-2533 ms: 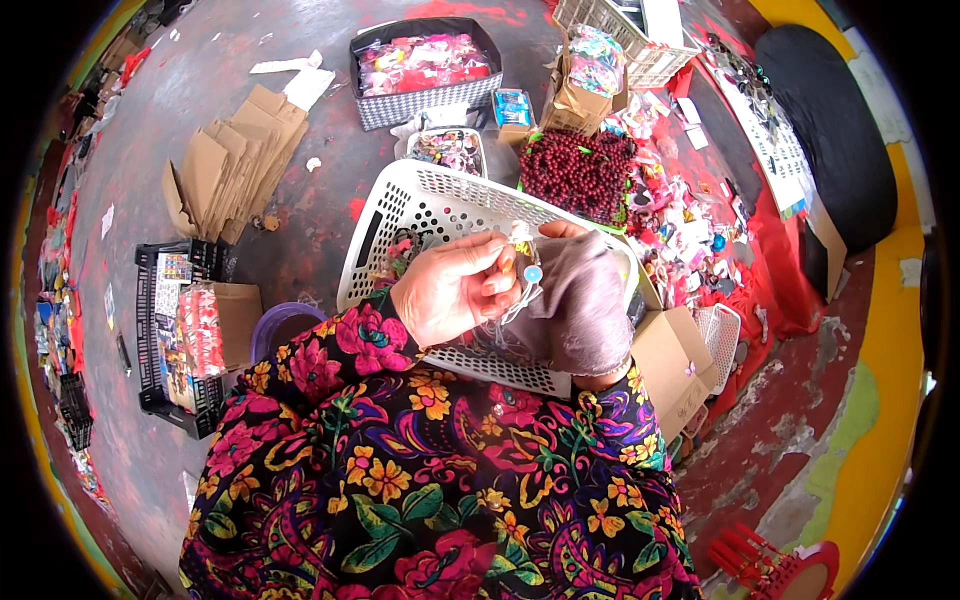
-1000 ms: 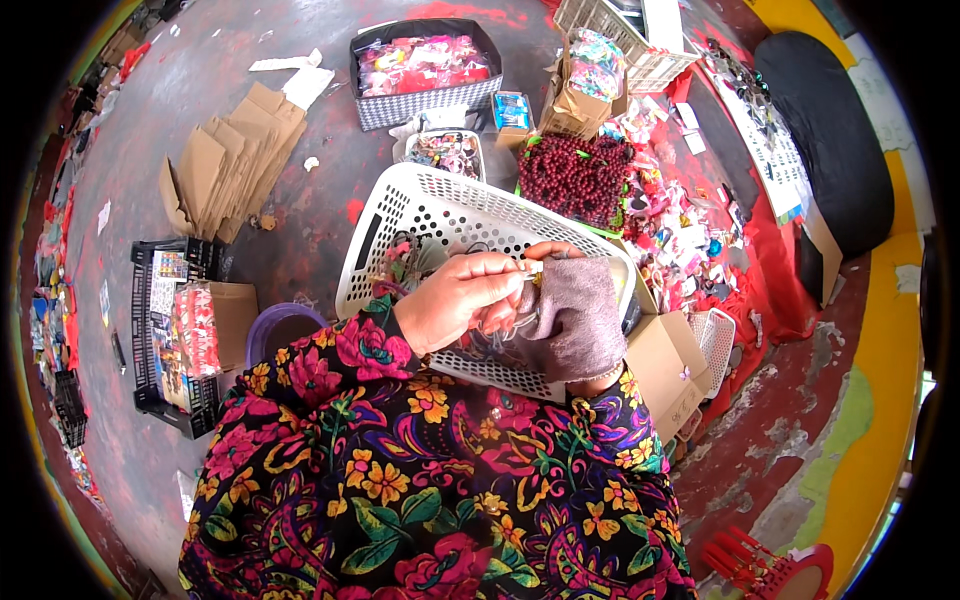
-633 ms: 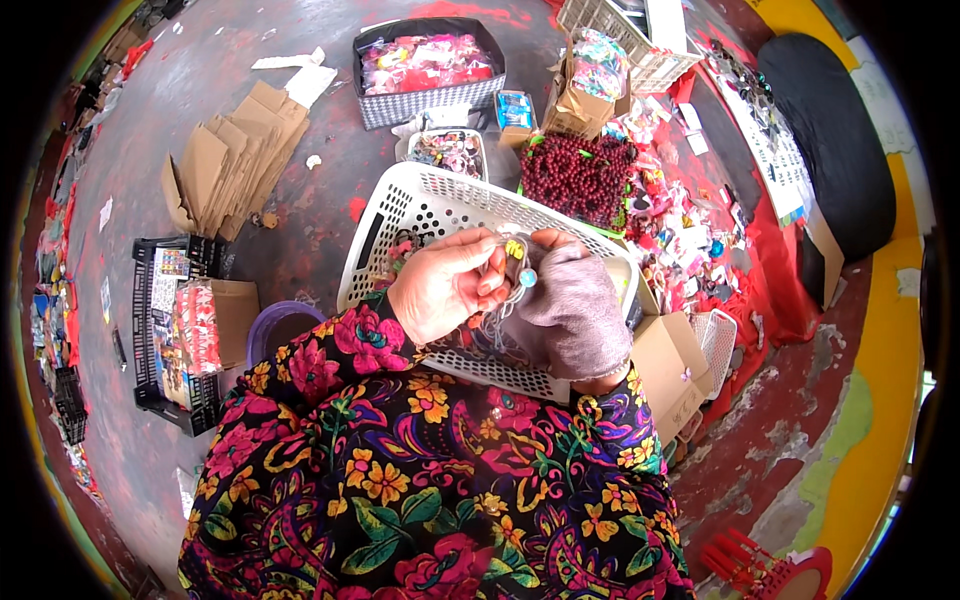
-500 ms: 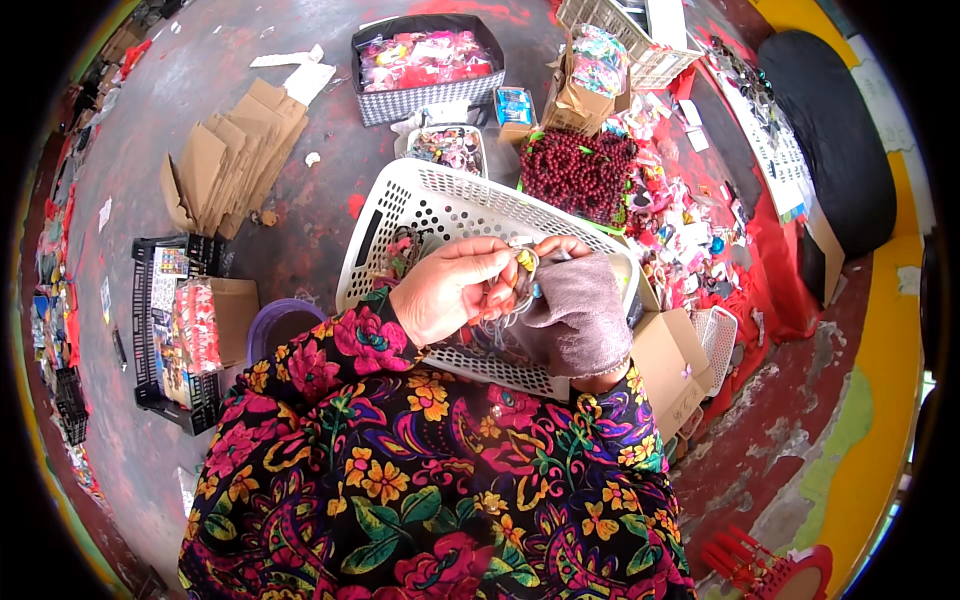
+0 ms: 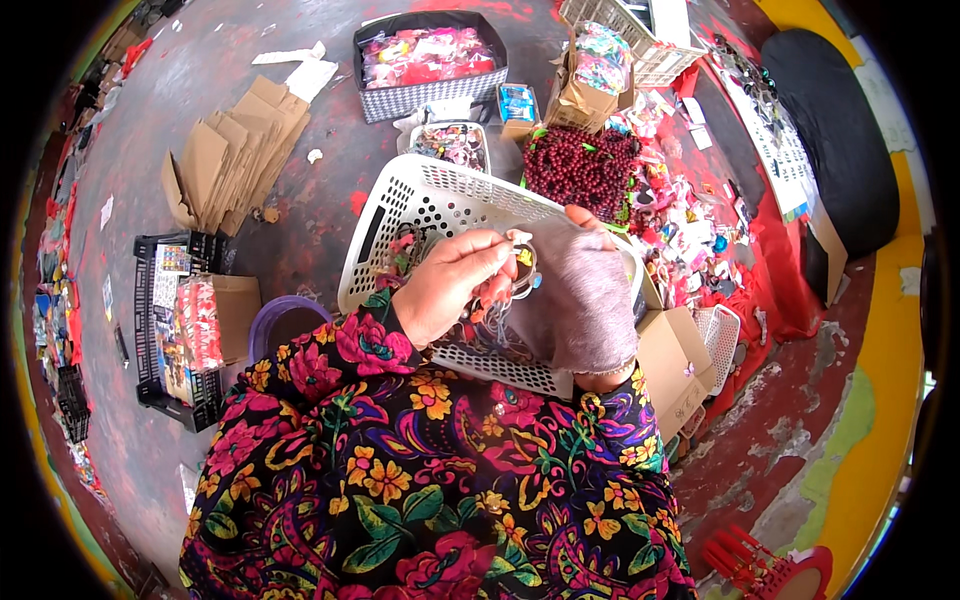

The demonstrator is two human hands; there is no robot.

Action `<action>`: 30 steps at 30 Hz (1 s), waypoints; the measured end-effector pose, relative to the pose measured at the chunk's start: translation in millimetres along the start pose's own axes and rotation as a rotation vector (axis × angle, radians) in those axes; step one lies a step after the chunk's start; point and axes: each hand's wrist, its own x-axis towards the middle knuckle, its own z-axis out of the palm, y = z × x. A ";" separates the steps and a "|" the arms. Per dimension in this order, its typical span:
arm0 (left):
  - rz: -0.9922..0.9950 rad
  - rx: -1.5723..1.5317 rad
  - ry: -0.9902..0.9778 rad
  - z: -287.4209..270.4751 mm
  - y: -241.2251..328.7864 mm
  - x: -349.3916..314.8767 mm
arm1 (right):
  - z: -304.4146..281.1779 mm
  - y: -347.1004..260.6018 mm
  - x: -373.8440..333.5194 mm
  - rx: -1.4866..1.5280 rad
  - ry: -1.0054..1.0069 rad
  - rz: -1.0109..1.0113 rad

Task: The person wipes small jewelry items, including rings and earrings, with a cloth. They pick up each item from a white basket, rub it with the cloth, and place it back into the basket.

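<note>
My left hand (image 5: 450, 285) is closed in a pinch on a bunch of thin beaded loops (image 5: 522, 268), which look like hair ties. Yellow and blue bits show on them, and pale strands hang below. A greyish-mauve cloth (image 5: 590, 290) covers most of my right hand (image 5: 592, 222). Only a few fingertips stick out at its top, a little apart from the loops; the other fingers are hidden. Both hands are above a white perforated plastic basket (image 5: 385, 215), where more loops and strands lie.
Beyond the basket are dark red beads (image 5: 580, 170), a small tray of trinkets (image 5: 455, 148) and a checked box (image 5: 435, 100) of pink packets. Flattened cardboard (image 5: 235, 150), a black crate (image 5: 150, 330) and a purple bucket (image 5: 285, 325) stand left. An opened carton (image 5: 675, 360) sits right.
My right fingertips have moved up and right, away from the loops, and the cloth has spread wider. My left hand keeps its pinch, almost in place.
</note>
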 end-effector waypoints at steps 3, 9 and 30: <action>0.024 0.145 -0.048 -0.3 -3.5 0.9 | -15.9 1.9 -2.6 -0.440 -0.159 0.100; -0.005 0.297 -0.104 4.5 1.7 -0.2 | -10.5 -2.3 -7.5 -0.090 -0.172 0.220; 0.406 0.905 0.062 9.0 1.8 -4.7 | -1.0 -17.9 -9.0 -0.604 -0.220 0.063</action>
